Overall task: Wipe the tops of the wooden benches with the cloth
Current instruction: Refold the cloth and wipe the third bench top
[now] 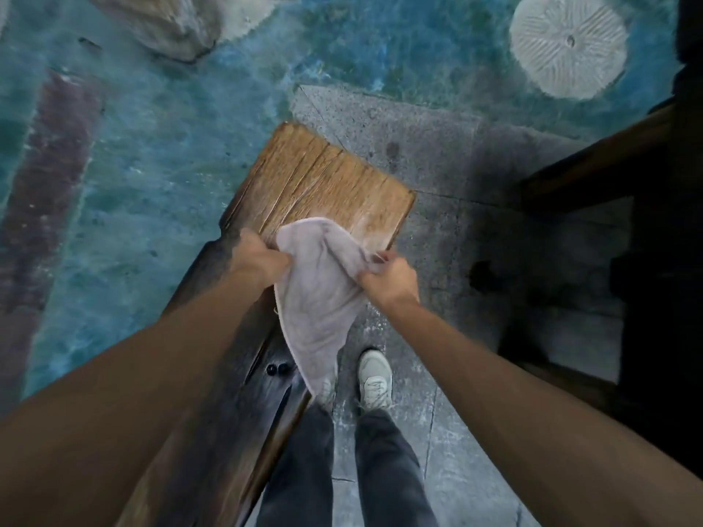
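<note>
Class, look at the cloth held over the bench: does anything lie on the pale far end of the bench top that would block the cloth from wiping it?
Nothing visible does. The left hand and right hand each grip the cloth, and the pale far end of the wooden bench ahead of it shows only bare cracked wood. Two small dark round things sit on the darker near part.

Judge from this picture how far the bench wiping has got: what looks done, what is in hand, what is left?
Done: cannot tell; the wooden bench shows no clear wiped patch. In hand: the left hand and right hand each grip the cloth, held up over the bench, its end hanging. Left: laying it flat and wiping.
</note>
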